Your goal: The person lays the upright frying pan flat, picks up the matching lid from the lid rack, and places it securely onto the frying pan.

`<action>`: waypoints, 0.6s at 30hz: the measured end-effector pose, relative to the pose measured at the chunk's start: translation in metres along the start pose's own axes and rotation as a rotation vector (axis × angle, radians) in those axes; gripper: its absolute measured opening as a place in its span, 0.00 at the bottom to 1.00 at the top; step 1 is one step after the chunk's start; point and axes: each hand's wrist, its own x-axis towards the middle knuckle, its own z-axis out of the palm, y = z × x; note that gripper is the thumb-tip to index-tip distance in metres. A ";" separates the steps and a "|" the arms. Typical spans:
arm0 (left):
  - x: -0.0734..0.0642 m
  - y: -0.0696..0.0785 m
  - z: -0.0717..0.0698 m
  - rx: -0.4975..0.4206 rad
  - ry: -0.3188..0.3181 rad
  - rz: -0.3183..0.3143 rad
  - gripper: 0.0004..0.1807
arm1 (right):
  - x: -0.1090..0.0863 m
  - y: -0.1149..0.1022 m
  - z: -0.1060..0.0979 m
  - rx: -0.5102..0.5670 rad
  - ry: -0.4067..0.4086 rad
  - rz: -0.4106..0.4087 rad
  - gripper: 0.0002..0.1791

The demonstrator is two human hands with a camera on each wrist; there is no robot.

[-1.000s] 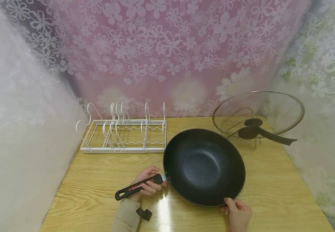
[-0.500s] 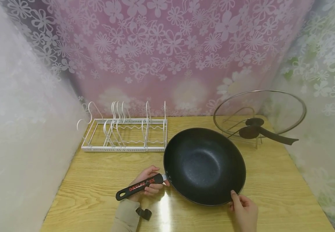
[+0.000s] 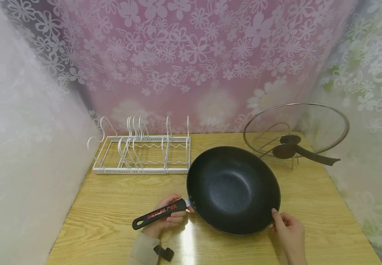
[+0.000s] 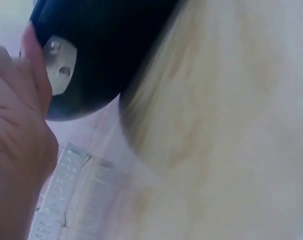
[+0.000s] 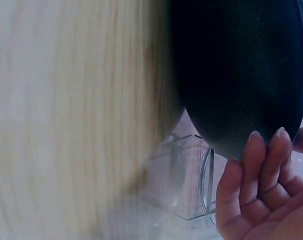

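Observation:
A black wok (image 3: 232,189) is tilted above the wooden table, its inside facing up toward the head camera. Its black handle (image 3: 159,214) with red lettering points to the lower left. My left hand (image 3: 159,221) holds the wok by the handle's base from beneath; the handle hides part of the palm. In the left wrist view, a digit lies beside the riveted metal bracket (image 4: 60,65). My right hand (image 3: 290,230) pinches the lower right rim, thumb on the inner side. The right wrist view shows its fingertips (image 5: 255,140) against the wok's dark underside.
A white wire rack (image 3: 129,171) stands behind and left of the wok. At the back right, a large glass lid (image 3: 342,138) leans on a wire stand (image 3: 292,163), near a black-handled utensil (image 3: 316,157). Flowered curtains (image 3: 210,66) enclose the wooden table (image 3: 111,206).
My right hand has slid along the wok's rim, rightward and upward. My left fingers have shifted from over the handle to beneath it. The wok stays almost in place.

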 end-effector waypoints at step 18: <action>0.001 -0.052 0.030 0.281 0.193 -0.167 0.24 | 0.021 -0.008 -0.018 0.002 0.074 -0.077 0.24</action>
